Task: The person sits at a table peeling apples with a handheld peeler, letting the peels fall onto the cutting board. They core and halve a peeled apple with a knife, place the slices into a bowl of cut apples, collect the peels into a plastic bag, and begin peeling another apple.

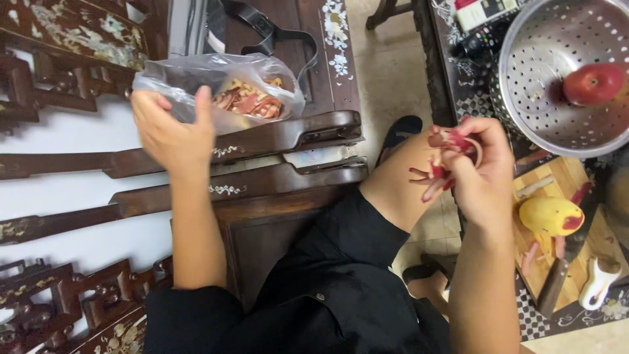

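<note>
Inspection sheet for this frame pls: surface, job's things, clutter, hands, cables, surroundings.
Surface: dark inlaid table at right; cutting board on it.
Job's things: red peels in right hand; plastic bag holding peel scraps; mostly peeled apple on the board; red apple in colander.
Clutter: knife, white peeler by the board.
Hands: left hand grips the bag's edge; right hand closed on peels.
Cables: nothing seen; a black strap on the seat.
Surroundings: carved wooden chair, tile floor.
</note>
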